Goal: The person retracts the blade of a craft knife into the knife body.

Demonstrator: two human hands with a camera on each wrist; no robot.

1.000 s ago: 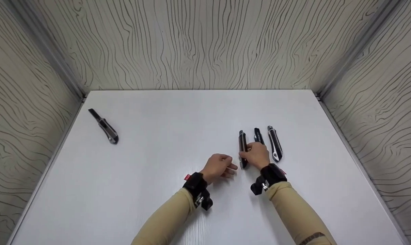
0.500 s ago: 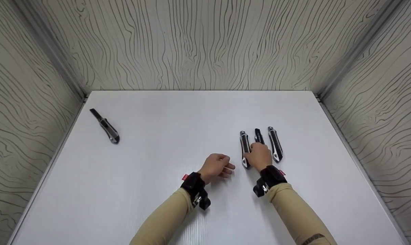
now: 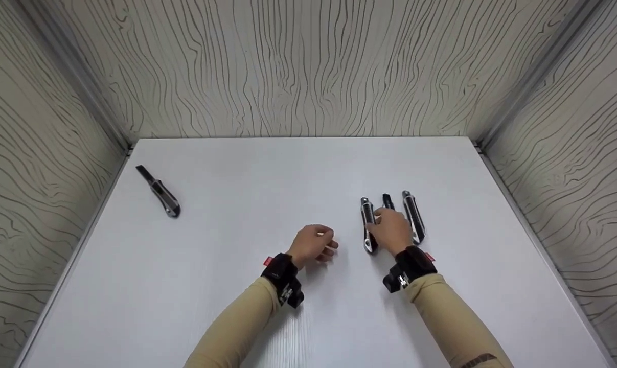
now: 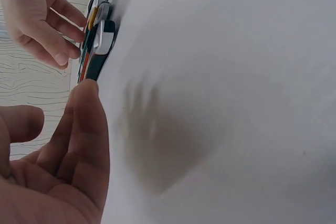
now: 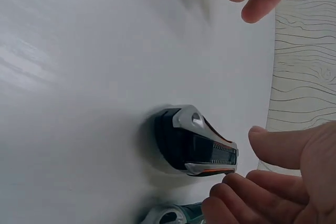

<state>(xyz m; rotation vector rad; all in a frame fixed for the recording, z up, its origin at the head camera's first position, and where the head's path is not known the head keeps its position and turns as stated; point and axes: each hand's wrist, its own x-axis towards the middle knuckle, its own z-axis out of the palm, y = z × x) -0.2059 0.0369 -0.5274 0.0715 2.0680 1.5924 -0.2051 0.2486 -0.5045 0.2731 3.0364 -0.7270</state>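
Right hand at three utility knives on the white table

The right hand [image 3: 391, 231] rested with relaxed, unclosed fingers over the middle knife [image 3: 387, 200], thumb beside the left knife [image 3: 367, 225]; the left hand [image 3: 312, 244] hovered nearby, loosely curled, holding nothing.
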